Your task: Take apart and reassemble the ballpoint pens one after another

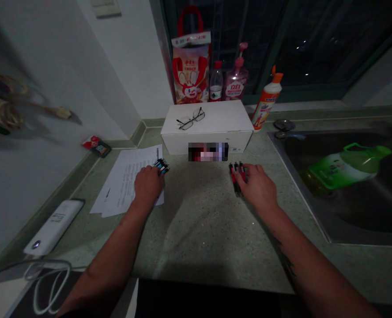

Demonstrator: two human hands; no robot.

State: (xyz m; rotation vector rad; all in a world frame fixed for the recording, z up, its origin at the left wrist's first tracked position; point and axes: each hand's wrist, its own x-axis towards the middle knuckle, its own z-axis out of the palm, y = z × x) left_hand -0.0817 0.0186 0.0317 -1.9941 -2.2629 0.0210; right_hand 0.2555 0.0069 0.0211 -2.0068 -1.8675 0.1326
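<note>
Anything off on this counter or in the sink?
Yes: the green jug lies on its side in the sink, odd for a container made to stand; no spill discernible. A pixelated block hides part of the white box, probably image masking. The blue pens and red pens show nothing odd.

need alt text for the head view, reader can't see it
The left hand holds blue-and-black pens at the edge of printed papers, while the right hand touches red-and-black pens on a counter. Behind them, glasses lie on a white box; a green jug lies in the sink.
</note>
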